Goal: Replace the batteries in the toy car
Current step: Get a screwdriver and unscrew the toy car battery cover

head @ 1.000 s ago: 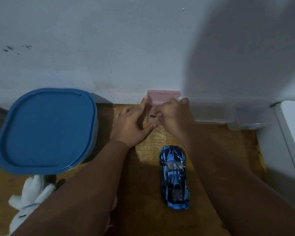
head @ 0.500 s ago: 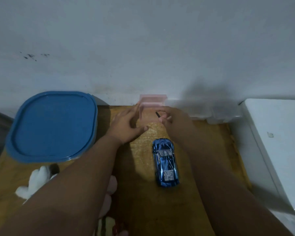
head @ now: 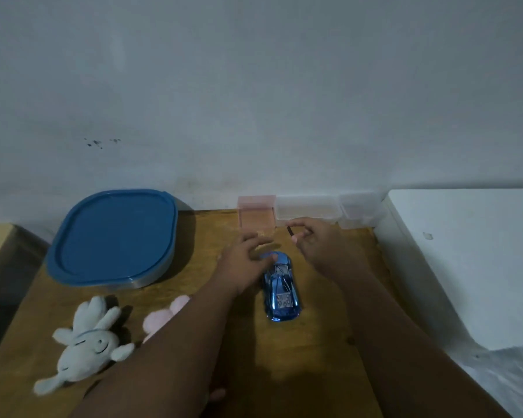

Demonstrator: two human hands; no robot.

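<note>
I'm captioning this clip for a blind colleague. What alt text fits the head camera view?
A person's left hand rests on the front of a shiny blue toy car on a wooden table, while the right hand pinches a small dark tool just above it. Against the wall stand a pink box and a blue-lidded container; two plush toys lie at left.

The left hand (head: pixel 244 260) has left the pink box (head: pixel 256 215) — now on the toy car (head: pixel 280 286) (its front end).

no readable text, labels, brands or numbers on anything in view
</note>
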